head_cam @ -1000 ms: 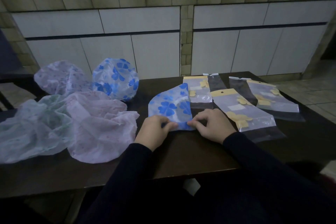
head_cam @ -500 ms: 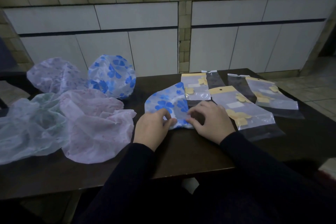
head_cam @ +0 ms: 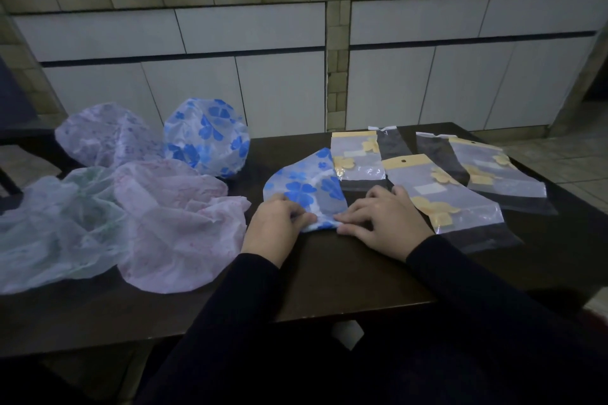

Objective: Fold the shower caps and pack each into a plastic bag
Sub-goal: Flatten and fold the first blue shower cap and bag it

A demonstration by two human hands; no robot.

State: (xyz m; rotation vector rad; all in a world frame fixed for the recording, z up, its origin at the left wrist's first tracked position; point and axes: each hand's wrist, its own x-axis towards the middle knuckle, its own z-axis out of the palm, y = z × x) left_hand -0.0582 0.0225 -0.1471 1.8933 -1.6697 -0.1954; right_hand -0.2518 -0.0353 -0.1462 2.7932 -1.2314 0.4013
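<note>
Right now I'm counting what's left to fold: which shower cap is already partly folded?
The blue-flowered cap under both hands, lying flat as a wedge; the other blue-flowered cap behind stays puffed and round.

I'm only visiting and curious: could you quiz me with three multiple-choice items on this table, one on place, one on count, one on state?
1. Where do the unfolded caps lie?
A. Left of the hands
B. Right of the bags
C. On the floor

2. How many bags hold yellow-flowered caps?
A. One
B. Three
C. Six

3. What is the blue cap's state?
A. Bagged
B. Puffed round
C. Folded flat under both hands

Answers:
1. A, the pink cap and its neighbours lie left.
2. B, bags.
3. C, the left hand and right hand hold the blue cap.
</note>
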